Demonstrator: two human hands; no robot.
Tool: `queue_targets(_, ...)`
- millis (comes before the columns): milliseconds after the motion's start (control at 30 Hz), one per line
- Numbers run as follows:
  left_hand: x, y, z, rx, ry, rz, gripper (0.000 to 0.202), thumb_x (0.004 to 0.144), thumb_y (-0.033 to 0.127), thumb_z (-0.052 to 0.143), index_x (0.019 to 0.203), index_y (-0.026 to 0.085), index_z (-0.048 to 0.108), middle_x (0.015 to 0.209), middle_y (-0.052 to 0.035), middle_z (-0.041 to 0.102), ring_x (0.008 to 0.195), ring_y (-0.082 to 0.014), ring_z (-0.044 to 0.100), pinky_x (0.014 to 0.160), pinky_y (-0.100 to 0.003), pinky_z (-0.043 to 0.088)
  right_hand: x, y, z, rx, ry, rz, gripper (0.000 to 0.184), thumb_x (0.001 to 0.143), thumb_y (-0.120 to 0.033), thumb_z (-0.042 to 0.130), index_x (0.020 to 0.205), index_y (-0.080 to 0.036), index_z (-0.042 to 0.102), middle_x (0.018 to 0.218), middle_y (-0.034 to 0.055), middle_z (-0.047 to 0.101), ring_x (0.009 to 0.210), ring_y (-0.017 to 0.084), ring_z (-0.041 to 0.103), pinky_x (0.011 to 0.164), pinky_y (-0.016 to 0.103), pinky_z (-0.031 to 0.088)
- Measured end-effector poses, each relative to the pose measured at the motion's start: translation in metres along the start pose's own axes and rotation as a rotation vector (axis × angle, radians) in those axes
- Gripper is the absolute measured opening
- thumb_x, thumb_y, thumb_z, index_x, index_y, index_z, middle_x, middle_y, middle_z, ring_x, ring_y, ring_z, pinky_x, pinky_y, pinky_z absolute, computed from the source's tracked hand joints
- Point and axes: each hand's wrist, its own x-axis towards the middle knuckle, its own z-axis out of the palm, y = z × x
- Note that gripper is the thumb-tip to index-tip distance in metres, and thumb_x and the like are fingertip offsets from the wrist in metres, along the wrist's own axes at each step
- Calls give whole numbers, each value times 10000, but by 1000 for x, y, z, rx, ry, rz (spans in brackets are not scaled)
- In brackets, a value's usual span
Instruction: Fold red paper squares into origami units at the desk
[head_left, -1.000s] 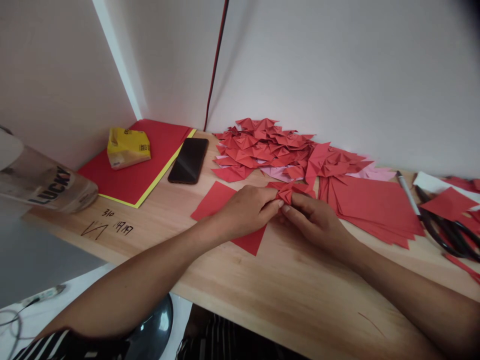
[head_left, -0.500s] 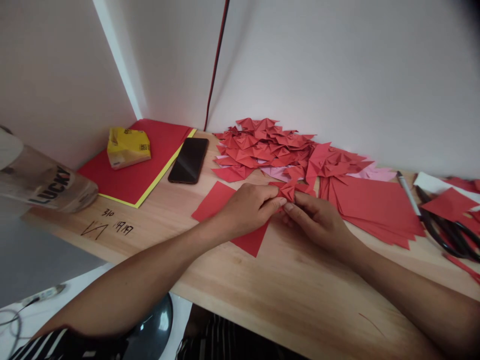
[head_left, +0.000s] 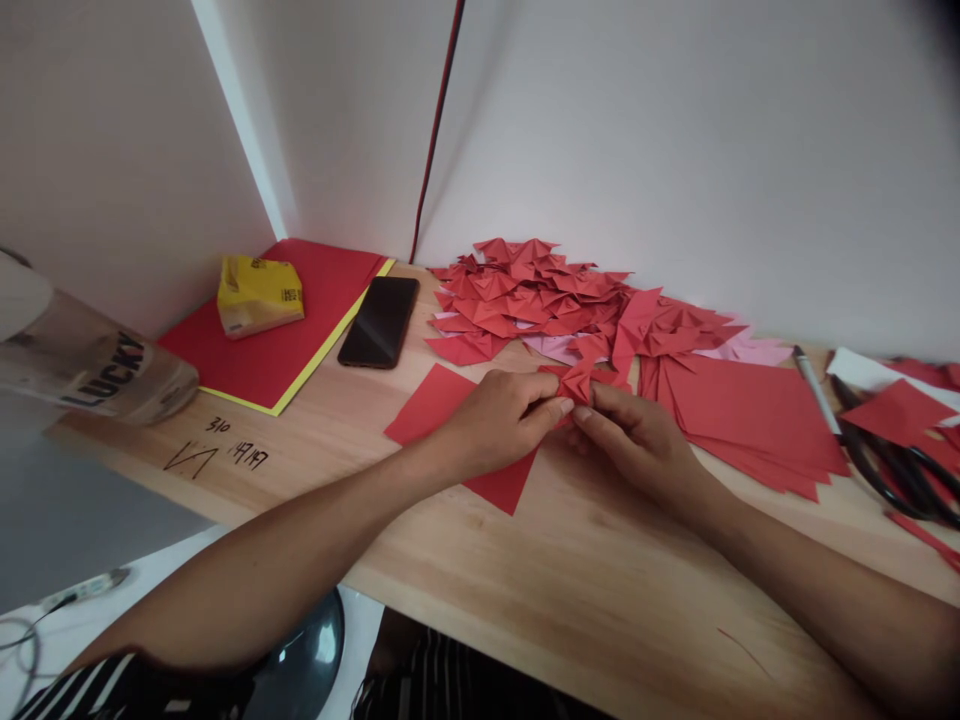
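Note:
Between my two hands is a red folded paper piece [head_left: 576,386], with creased points sticking up. My left hand [head_left: 506,415] pinches its left side between thumb and fingers. On the right side, my right hand [head_left: 630,430] grips it the same way, thumb tips almost meeting. Part of the piece is hidden by my fingers. Under my left hand lies a flat red paper sheet [head_left: 499,487] on the wooden table. Just behind my hands rises a heap of red and pink folded papers [head_left: 525,295]. A stack of red paper squares [head_left: 757,410] sits to the right.
On the left are a clear bottle [head_left: 112,365], a yellow packet [head_left: 260,295] on red and yellow sheets [head_left: 247,370], and a black phone [head_left: 379,320]. Black-handled scissors [head_left: 874,460], a pen [head_left: 816,388] and red scraps [head_left: 900,410] lie at right. A wall [head_left: 675,150] closes the back.
The view has shifted very slightly. Both hands keep their pinch on the red folded paper piece, with almost no visible movement.

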Motion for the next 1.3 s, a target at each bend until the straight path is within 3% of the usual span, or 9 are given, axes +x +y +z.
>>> queue_targets(167, 0, -1, 0, -39, -15, -38, 301, 919, 243, 493, 631, 165, 447, 606, 40, 450, 610, -94, 420, 594, -247, 297, 1, 0, 0, 11, -6, 13, 261, 969, -323, 471, 746, -210, 546, 649, -2, 554, 598, 136, 525, 546, 259, 411)
queue_targets(433, 0, 2, 0, -119, -45, -110, 254, 922, 216, 473, 676, 162, 506, 576, 35, 530, 580, -92, 493, 576, -225, 351, 1, 1, 0, 3, -1, 4, 265, 973, -301, 469, 735, -210, 542, 644, -11, 550, 586, 129, 506, 545, 255, 396)
queue_targets(667, 4, -2, 0, -439, -100, -225, 252, 911, 188, 472, 673, 141, 539, 559, 19, 584, 455, -61, 519, 483, -188, 394, -2, -1, 2, 25, 94, 29, 234, 959, -357, 526, 772, -220, 491, 654, -27, 481, 573, 121, 441, 526, 259, 362)
queue_targets(900, 7, -2, -2, -656, -90, -350, 232, 853, 137, 472, 641, 124, 564, 580, -2, 612, 409, -54, 531, 404, -168, 381, -3, -1, 4, 110, 50, -36, 159, 963, -386, 540, 918, -233, 533, 819, 23, 643, 727, 163, 602, 655, 300, 489)
queue_targets(1300, 5, 1, -2, -720, -54, -416, 211, 831, 153, 501, 642, 119, 589, 620, -28, 667, 425, -50, 523, 418, -166, 371, -3, 3, 7, 50, 208, -53, 173, 932, -364, 592, 1019, -239, 510, 858, 20, 629, 721, 156, 615, 624, 296, 506)
